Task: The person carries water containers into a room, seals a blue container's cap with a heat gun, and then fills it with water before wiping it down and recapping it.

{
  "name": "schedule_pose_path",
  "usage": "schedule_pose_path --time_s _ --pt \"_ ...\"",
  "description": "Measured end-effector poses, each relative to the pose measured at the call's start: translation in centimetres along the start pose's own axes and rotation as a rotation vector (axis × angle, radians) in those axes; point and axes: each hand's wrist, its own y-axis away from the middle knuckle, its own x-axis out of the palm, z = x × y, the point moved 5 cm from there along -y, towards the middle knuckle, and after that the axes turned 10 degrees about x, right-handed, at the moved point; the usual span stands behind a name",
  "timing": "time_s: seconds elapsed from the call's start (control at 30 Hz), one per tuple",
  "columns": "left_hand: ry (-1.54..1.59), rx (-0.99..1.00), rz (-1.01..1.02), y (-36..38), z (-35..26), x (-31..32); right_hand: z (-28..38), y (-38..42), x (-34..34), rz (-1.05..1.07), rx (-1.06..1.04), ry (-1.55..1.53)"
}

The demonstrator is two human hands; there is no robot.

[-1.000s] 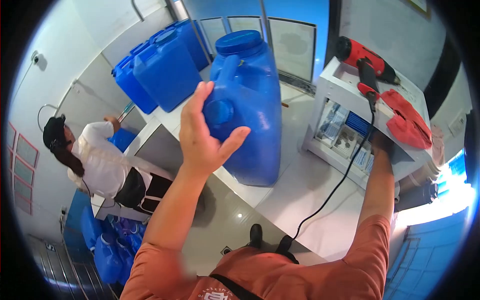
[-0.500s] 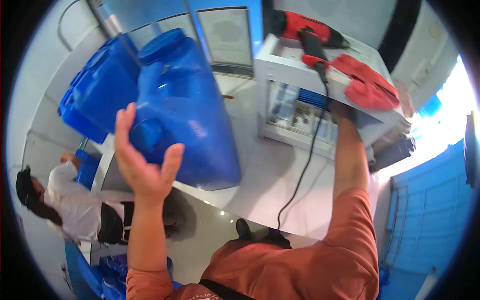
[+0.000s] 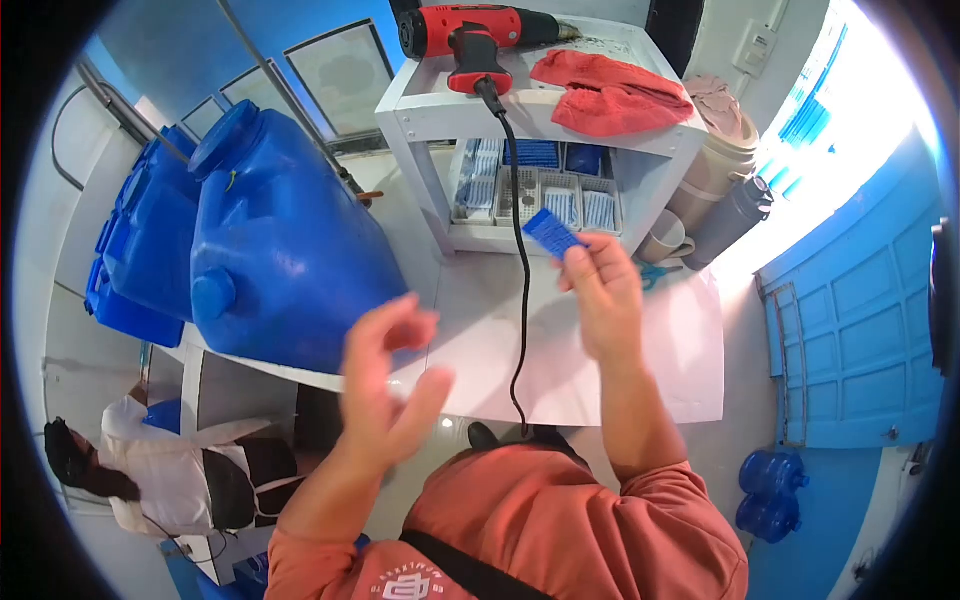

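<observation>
My right hand (image 3: pixel 603 290) pinches a small blue packet (image 3: pixel 552 234) by its lower right end, above the white tabletop (image 3: pixel 640 375) and in front of the shelf unit. My left hand (image 3: pixel 392 375) has its fingers apart and holds nothing, beside the large blue jug (image 3: pixel 290 240). The white shelf unit (image 3: pixel 420 190) has trays of small blue and white packets (image 3: pixel 562 207) in its lower part. A red heat gun (image 3: pixel 480 35) and a red cloth (image 3: pixel 612 92) lie on top. The heat gun's black cord (image 3: pixel 524 290) hangs down across the table between my hands.
More blue jugs (image 3: pixel 150 230) stand at the left. A grey bottle (image 3: pixel 728 225), a mug (image 3: pixel 665 238) and teal scissors (image 3: pixel 655 272) are right of the shelf. At lower left is another person (image 3: pixel 165 465). Blue water bottles (image 3: pixel 770 495) stand by the blue door (image 3: pixel 860 340).
My right hand has come out of the shelf with a blue packet in it. My left hand has moved right and down, away from the jug's front. The view has shifted.
</observation>
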Motion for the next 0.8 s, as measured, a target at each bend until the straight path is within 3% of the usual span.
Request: schedule_pose_path --time_s 0.07,0.1,0.17,0.27,0.33,0.4,0.47,0.6,0.63,0.7,0.73,0.77,0.8 --pt "0.272 -0.218 -0.106 -1.5 0.8 4.0 0.0 2.6 2.4 0.119 0.115 -0.159" --pt "0.259 -0.22 -0.111 -1.9 1.1 5.3 0.0 3.7 3.2 0.172 0.164 -0.226" --pt "0.607 -0.366 -0.208 -1.9 2.6 7.3 -0.1 5.0 3.7 0.275 0.192 -0.167" --pt "0.474 -0.388 -0.206 -2.1 2.5 7.6 -0.3 5.3 2.7 0.385 0.155 0.026" --pt "0.403 -0.415 -0.192 -1.7 2.0 7.9 1.2 5.0 1.3 0.23 -0.105 0.169" --pt "0.371 -0.418 -0.161 -0.9 2.2 8.4 2.1 4.3 0.7 0.272 -0.087 0.143" --pt "0.394 -0.385 -0.165 -0.3 1.9 8.4 2.2 4.1 1.1 0.503 0.028 0.241" --pt "0.311 -0.319 -0.17 0.1 0.4 7.9 1.9 3.3 0.6 0.457 0.051 0.21" --pt "0.309 -0.318 -0.174 0.2 0.3 7.5 2.3 3.6 0.9 0.478 -0.071 0.212" --pt "0.092 -0.066 -0.144 -0.6 -0.7 5.9 3.5 3.6 1.3 0.51 -0.21 0.218" --pt "0.092 -0.058 -0.156 -1.4 -0.8 4.7 4.2 4.2 1.8 0.689 -0.279 0.337" --pt "-0.126 0.242 0.033 -2.6 -2.4 3.8 4.3 5.0 2.5 0.865 -0.342 0.456" --pt "-0.344 0.538 0.228 -2.8 -3.8 3.9 4.0 4.9 2.8 0.866 -0.342 0.46"
